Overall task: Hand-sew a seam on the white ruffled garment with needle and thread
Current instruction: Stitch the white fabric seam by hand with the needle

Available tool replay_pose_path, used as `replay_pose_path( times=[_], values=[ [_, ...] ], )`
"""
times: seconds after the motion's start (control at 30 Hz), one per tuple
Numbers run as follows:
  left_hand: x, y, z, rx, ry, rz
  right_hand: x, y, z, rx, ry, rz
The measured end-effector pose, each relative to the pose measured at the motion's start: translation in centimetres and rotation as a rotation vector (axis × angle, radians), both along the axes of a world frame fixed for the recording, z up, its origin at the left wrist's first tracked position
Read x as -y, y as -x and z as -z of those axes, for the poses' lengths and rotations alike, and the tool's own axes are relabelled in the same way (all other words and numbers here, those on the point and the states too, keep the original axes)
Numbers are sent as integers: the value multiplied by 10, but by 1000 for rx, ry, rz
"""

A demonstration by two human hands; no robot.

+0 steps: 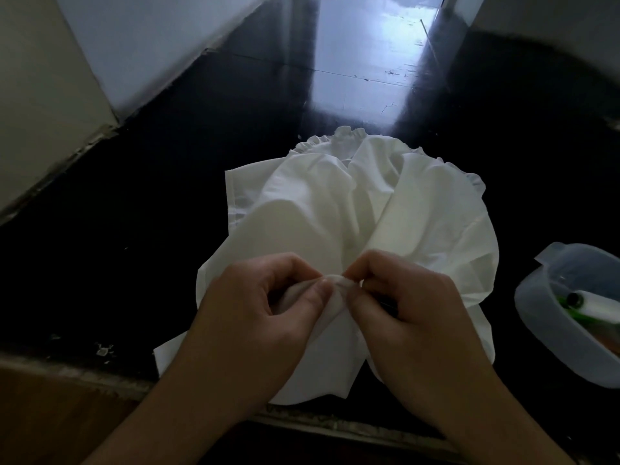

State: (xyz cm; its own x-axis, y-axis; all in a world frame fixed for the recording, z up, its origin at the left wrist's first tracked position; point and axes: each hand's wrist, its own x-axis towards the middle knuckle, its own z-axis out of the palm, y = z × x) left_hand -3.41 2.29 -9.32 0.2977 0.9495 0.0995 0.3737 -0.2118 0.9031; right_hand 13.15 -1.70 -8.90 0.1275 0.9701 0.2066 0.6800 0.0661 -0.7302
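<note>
1. Head view only, so I use the white garment [352, 209] as my landmark. It lies spread on a dark glossy countertop [161, 229], ruffled edge on its far side, plain hemmed edge on its left.
2. Near edge of the garment hangs a bit over the counter's front lip, toward the person.
3. Left hand [255, 313] is at the garment's near-centre, fingers curled, thumb and forefinger pinching a small bunched fold of the cloth.
4. Right hand [406, 303] is just beside the left one, on the same fold, fingertips curled in and pinched at the fold's right end. The two hands almost touch at the fingertips.
5. I see cloth in the right pinch; I cannot tell whether a needle is in it too. Needle and thread are too small or hidden, I can't make them out.
6. The fold is lifted slightly off the rest of the garment; the cloth behind it rises in two soft humps.
7. Right of the garment, near but apart from it: a translucent plastic container [543, 330] on the counter, partly cut by the frame edge.
8. Inside the container: a white thread spool [600, 305] lying on its side, something green under it, unclear what.
9. Left of the garment, well apart: a pale wall [50, 95] meets the counter.
10. Beyond the garment's ruffled side, the counter shows a bright light reflection.
</note>
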Motion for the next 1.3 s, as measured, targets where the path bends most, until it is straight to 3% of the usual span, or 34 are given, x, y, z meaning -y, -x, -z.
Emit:
replay_pose_path(
  times=[0.6, 1.3],
  values=[
    [-3, 1, 0, 15, 54, 1, -5, -13, -1, -737, 214, -136],
    [-7, 6, -1, 287, 337, 157, -10, -25, 3, -1001, 359, -264]
  ],
)
